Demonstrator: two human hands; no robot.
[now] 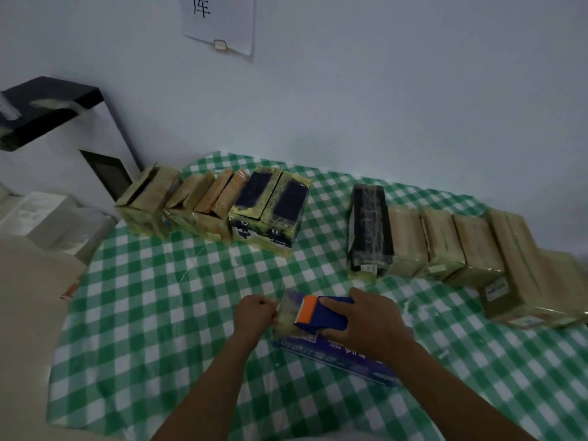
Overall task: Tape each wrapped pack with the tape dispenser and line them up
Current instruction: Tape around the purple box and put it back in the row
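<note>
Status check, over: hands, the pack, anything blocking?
Right hand grips tape dispenser over blue pack. Left hand pinches clear film at its orange end. Nothing blocking; other packs stand in rows behind.

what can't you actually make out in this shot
Head view only:
1. Tape roll inside the blue-and-orange plastic tape dispenser: hidden by the right hand gripping it.
2. Tape's free end: lost in blur where the left hand grips the end of the film-wrapped blue pack.
3. Print on that pack: blurred.
4. Last tan wrapped pack of the right row, and the white paper sheet on the wall: cut off by frame edges.
</note>
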